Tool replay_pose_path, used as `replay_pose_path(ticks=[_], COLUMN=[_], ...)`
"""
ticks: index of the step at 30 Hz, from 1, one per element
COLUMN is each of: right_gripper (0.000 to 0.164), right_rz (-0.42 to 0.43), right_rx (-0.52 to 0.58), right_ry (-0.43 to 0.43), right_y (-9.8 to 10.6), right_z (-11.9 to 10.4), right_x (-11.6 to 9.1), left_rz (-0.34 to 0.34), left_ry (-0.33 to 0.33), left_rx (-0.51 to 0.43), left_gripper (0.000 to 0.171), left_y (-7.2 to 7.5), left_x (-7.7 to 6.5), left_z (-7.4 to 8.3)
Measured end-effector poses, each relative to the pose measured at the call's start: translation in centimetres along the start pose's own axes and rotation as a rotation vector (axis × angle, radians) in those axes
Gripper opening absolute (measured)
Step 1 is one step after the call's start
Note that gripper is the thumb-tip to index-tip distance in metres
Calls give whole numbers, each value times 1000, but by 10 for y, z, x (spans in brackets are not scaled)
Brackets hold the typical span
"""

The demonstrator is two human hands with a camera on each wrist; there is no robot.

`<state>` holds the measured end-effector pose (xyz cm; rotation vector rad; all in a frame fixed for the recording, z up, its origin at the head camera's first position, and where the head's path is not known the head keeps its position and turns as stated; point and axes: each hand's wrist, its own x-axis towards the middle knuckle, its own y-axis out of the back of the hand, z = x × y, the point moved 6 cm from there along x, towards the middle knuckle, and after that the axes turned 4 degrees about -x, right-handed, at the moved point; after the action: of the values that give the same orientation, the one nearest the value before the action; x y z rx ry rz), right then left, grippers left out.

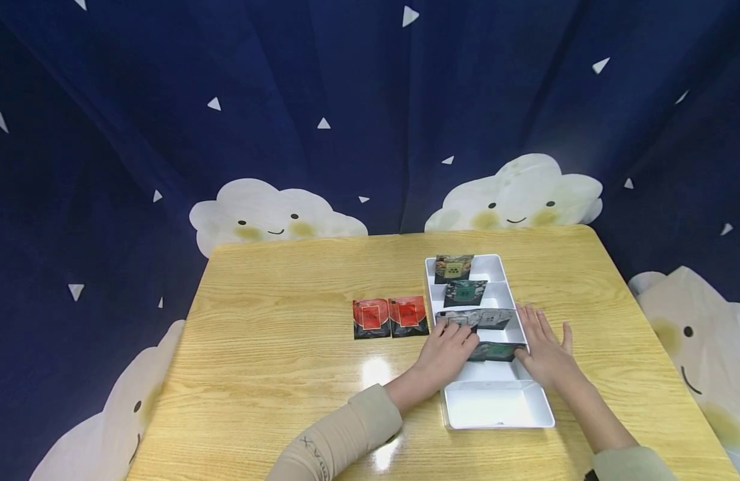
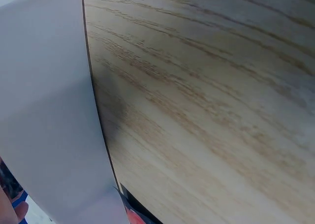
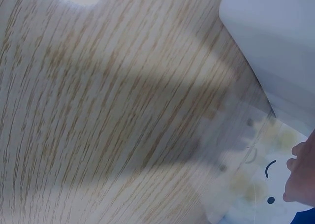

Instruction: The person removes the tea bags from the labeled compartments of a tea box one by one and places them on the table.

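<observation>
Two hands at a white divided tray (image 1: 498, 409), sachets leaning in its compartments.
The left hand (image 1: 440, 357) reaches over the tray's left wall, fingers bent at a grey sachet (image 1: 465, 316) in the middle compartment — pinching or only pressing, I cannot tell. The right hand (image 1: 544, 351) holds nothing, its fingers spread against the opposite wall, probably to steady the tray; its thumb lies near the dark green sachet (image 1: 498, 351). The dividers seem to keep the sachets propped, faces showing, rather than sliding flat. Two red-and-black sachets (image 1: 371, 318) lie flat on the bench (image 1: 274, 321) just left of the tray — within the left hand's easy reach.
</observation>
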<state>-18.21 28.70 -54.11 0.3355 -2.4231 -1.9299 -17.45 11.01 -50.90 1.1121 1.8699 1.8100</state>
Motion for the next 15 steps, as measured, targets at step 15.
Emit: replay_pose_path(ticks=[15], right_gripper=[80], right_rz=[-20], right_rx=[20], right_ry=[-2], right_y=[2], right_z=[-3], right_x=[-1], left_rz=[185], left_ry=[59], left_rx=[-120], left_gripper=[22], left_y=[52], left_x=[-2], left_z=[-19])
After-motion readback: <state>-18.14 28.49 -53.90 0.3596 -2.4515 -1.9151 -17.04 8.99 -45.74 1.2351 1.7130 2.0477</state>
